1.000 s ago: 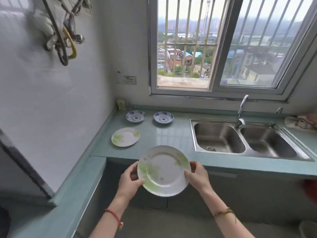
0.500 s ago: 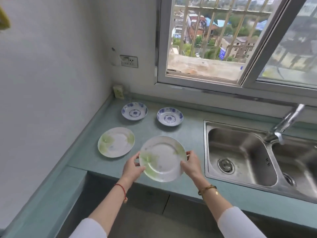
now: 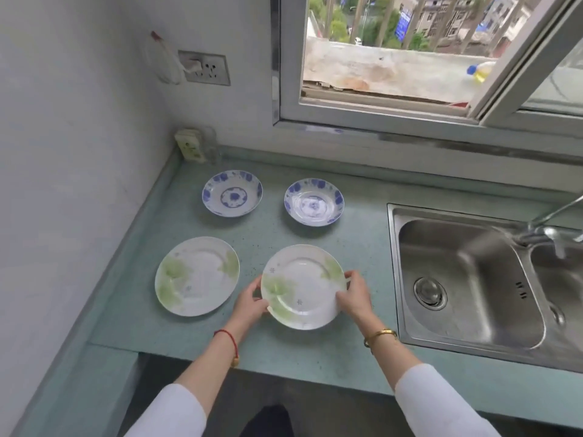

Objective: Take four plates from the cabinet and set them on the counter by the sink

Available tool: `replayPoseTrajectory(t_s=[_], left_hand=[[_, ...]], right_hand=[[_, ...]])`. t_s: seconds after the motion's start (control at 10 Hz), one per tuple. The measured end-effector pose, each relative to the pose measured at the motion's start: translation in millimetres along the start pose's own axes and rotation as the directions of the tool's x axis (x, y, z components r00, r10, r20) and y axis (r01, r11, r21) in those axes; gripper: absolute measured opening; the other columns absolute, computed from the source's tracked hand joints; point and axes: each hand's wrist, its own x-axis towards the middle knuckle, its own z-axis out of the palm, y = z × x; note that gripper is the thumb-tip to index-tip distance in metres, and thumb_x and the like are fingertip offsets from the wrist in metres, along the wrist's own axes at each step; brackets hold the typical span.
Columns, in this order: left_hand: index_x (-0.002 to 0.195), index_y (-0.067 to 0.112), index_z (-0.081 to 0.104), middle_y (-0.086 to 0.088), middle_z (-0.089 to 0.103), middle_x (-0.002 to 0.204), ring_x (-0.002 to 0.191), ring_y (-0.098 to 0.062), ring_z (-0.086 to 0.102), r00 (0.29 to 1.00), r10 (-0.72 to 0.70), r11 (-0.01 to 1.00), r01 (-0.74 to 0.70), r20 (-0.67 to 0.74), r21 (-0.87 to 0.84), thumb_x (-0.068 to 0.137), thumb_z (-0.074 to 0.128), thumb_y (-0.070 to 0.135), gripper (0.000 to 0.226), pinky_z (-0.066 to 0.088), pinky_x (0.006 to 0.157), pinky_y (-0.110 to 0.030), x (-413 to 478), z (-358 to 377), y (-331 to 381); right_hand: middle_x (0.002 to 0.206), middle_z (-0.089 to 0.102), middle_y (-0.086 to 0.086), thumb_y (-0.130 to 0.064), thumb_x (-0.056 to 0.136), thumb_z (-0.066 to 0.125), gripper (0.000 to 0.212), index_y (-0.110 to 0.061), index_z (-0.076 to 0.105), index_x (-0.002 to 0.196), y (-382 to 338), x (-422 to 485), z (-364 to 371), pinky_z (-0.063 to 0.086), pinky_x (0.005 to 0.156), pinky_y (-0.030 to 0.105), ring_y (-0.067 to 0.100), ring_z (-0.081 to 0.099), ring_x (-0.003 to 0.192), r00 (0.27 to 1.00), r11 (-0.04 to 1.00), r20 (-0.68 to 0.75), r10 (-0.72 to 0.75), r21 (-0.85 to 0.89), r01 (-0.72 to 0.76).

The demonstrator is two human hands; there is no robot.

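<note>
The teal counter was seen running from the left wall to the steel sink, with the window above it, and four dishes were laid out on it in two rows, well apart from one another. In the back row two blue-patterned plates were set, one to the left and one to the right; in the front row a green-patterned plate was lying flat by itself, untouched. Just to its right the fourth plate, also green-patterned, was held between both hands, between the other green plate and the sink. Whether its underside was already resting on the counter could not be told; it looked level or very nearly so. Being round, it offered no long axis, and the hands were placed at opposite ends of its width, so neither was nearer. The left hand was closed on the near-left rim, thumb on top, and the right hand was closed on the right rim likewise. It was judged that the task was all but done, and that only a straight release outward to each side was called for
</note>
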Motion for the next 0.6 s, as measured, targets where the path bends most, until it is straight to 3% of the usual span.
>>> replayPoseTrajectory(t_s=[0.1,0.3,0.5,0.6], left_hand=[[0.148,0.018,0.043,-0.005,0.058,0.13,0.11,-0.03,0.064,1.0,-0.013,1.0,0.013,0.001,0.005,0.081,0.061,-0.016,0.077,0.06,0.087,-0.044,7,-4,-3],[0.147,0.018,0.043,-0.008,0.056,0.135,0.112,-0.029,0.063,1.0,-0.02,1.0,0.02,0.005,0.011,0.084,0.062,-0.011,0.072,0.059,0.089,-0.049,10,-6,-14],[0.149,0.018,0.039,-0.005,0.053,0.141,0.109,-0.02,0.062,1.0,0.008,1.0,-0.008,0.028,0.01,0.086,0.062,-0.009,0.073,0.061,0.079,-0.031,7,-7,-16],[0.152,0.015,0.034,-0.006,0.044,0.152,0.109,-0.018,0.059,1.0,0.011,0.998,-0.011,0.0,0.067,0.087,0.062,-0.007,0.074,0.058,0.09,-0.037,4,-11,-13]], right_hand=[[0.114,0.054,0.012,-0.001,0.076,0.057,0.044,-0.008,0.049,0.119,3,3,7,0.046,0.075,0.034,0.029,0.055,0.101,1.0,1.0,0.011,0.001,-0.03,0.0],[0.11,0.053,0.009,-0.002,0.075,0.056,0.039,-0.011,0.048,0.112,11,1,15,0.04,0.065,0.03,0.024,0.053,0.094,1.0,0.999,0.03,0.004,-0.054,-0.003],[0.11,0.054,0.011,-0.002,0.076,0.056,0.035,-0.01,0.048,0.109,14,-2,17,0.048,0.076,0.036,0.027,0.053,0.099,1.0,0.999,0.022,0.007,-0.032,-0.006],[0.115,0.055,0.011,-0.009,0.082,0.06,0.036,-0.008,0.049,0.116,12,-5,13,0.051,0.085,0.04,0.028,0.055,0.103,1.0,0.999,0.02,-0.012,-0.034,0.013]])
